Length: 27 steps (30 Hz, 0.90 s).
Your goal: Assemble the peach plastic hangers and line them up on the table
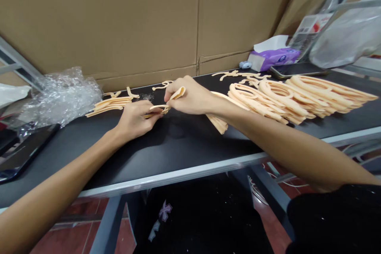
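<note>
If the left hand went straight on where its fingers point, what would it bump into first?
The left hand would probably meet the right hand, just past the peach-coloured piece they hold; depth is unclear from one view.

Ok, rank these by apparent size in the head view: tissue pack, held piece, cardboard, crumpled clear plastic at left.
1. Cardboard
2. Crumpled clear plastic
3. Tissue pack
4. Held piece, partly hidden

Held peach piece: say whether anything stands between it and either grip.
Nothing visible does; the left grip and the right grip are both on the peach piece. The stacked pieces lie off to the right.
</note>
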Each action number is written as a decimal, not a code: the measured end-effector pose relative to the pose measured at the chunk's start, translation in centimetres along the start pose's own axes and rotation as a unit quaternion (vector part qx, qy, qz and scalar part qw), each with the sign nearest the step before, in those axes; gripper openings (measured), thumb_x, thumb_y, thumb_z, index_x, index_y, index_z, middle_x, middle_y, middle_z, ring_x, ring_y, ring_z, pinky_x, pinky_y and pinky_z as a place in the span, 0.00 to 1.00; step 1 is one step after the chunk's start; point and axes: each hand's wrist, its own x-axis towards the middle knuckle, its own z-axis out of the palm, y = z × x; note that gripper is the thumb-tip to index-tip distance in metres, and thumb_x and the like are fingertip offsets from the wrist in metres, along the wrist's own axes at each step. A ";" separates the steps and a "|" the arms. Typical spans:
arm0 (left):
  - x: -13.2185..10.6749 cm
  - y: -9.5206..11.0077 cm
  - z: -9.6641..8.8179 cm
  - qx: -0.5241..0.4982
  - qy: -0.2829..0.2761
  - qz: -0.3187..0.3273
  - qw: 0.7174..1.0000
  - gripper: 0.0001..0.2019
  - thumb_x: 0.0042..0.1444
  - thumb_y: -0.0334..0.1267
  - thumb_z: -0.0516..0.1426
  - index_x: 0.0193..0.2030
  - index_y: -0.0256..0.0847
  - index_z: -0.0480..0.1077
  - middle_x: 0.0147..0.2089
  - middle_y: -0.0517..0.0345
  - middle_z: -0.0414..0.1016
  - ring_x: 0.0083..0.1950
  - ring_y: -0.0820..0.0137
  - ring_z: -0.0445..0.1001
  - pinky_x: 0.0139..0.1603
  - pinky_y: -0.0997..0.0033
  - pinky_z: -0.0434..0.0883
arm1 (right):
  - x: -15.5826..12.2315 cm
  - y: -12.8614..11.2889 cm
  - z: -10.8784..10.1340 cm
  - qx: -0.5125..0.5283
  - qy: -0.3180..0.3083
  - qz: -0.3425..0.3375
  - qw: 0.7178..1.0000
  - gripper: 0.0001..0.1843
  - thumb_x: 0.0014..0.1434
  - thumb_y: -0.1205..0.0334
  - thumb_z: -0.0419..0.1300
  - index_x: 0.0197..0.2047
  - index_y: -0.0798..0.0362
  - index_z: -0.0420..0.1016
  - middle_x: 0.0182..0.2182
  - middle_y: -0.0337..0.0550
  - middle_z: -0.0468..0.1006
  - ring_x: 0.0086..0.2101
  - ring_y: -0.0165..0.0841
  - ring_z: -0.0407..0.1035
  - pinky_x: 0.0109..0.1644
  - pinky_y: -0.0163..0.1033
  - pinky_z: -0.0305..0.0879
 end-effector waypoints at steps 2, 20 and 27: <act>0.0 -0.1 0.3 -0.007 0.005 0.013 1.000 0.13 0.61 0.47 0.61 0.33 0.45 0.84 0.31 0.55 0.83 0.29 0.68 0.76 0.35 0.69 0.71 | -0.1 -0.2 -0.1 -0.007 0.008 0.006 1.000 0.13 0.49 0.76 0.58 0.31 0.56 0.84 0.28 0.44 0.82 0.30 0.34 0.72 0.36 0.40 0.63; 0.3 -0.5 0.0 -0.088 0.036 -0.044 0.994 0.10 0.56 0.46 0.64 0.32 0.43 0.82 0.32 0.54 0.84 0.32 0.65 0.80 0.37 0.65 0.77 | 0.2 0.2 0.4 0.174 -0.009 0.111 0.978 0.07 0.52 0.73 0.61 0.25 0.54 0.75 0.23 0.46 0.80 0.26 0.38 0.78 0.35 0.44 0.80; 0.6 -0.1 -0.7 -0.149 0.028 -0.118 0.981 0.12 0.53 0.48 0.67 0.35 0.42 0.83 0.37 0.53 0.85 0.35 0.64 0.81 0.40 0.65 0.82 | 0.9 0.4 -2.1 0.185 0.002 0.176 0.967 0.09 0.59 0.61 0.70 0.31 0.55 0.78 0.27 0.50 0.81 0.30 0.37 0.79 0.35 0.42 0.80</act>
